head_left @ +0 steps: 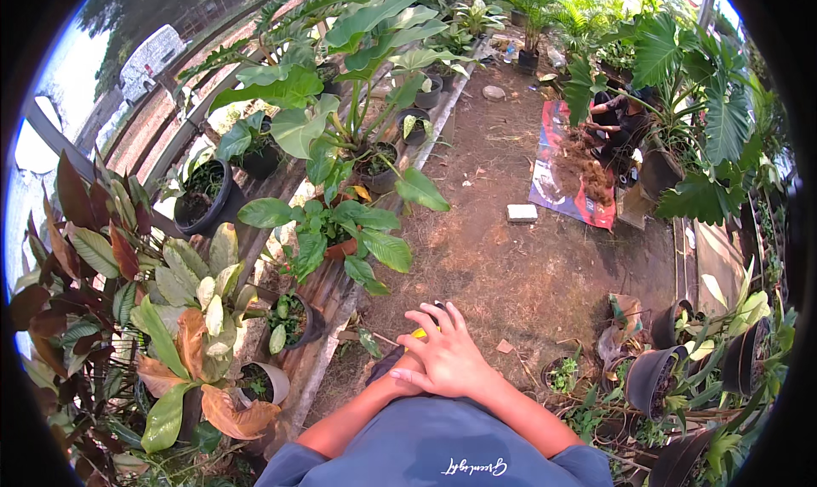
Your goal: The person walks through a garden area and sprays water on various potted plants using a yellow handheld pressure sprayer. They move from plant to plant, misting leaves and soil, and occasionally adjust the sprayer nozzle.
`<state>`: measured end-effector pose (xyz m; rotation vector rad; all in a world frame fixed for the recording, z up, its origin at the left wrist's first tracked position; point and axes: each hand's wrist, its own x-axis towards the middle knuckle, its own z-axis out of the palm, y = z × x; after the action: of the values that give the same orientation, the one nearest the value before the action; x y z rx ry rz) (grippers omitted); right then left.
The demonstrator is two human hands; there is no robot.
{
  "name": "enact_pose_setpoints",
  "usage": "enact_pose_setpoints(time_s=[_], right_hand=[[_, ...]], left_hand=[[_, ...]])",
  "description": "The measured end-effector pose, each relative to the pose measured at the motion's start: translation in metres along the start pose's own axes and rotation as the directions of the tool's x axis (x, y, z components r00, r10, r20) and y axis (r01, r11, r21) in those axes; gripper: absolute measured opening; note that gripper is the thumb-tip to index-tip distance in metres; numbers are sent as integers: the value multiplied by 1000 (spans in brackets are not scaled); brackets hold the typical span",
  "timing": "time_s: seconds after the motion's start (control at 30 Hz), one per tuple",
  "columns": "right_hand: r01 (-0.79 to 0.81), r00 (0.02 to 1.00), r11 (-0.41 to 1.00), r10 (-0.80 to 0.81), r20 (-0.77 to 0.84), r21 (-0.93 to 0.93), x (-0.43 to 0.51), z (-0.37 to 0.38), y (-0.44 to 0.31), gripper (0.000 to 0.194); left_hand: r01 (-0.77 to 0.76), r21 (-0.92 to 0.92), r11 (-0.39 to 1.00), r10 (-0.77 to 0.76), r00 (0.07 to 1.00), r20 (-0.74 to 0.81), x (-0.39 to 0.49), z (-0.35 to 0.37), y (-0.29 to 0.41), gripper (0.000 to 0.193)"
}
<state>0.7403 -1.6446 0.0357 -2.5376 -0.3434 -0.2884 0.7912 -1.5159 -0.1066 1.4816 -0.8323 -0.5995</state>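
Observation:
My right hand [448, 354] lies across my left hand [410, 363] in front of my waist, its fingers spread apart. Most of the left hand is covered by the right. A yellow object [419, 333] with a dark part near it shows beside and between the right fingers. Whether the left fingers grip it is hidden. Just left of the hands and lower down is a dark shape [382, 363], too covered to name. Beyond the hands stretches a brown earth path [447, 251] strewn with dry plant bits.
Potted leafy plants [319, 228] line a raised slatted bench [332, 315] on my left. More black pots [652, 382] stand close on my right. A white block [522, 213] lies ahead, near a printed sheet [549, 174] bearing brown fibrous material [584, 168]. Beside it a person [618, 126] sits, handling the fibre.

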Motion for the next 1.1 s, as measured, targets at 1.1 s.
enact_pose_setpoints(time_s=[1.1], right_hand=[[-619, 785, 98, 115, 609, 779, 144, 11, 349, 53]], left_hand=[[398, 35, 917, -317, 777, -544, 301, -68, -35, 62]])
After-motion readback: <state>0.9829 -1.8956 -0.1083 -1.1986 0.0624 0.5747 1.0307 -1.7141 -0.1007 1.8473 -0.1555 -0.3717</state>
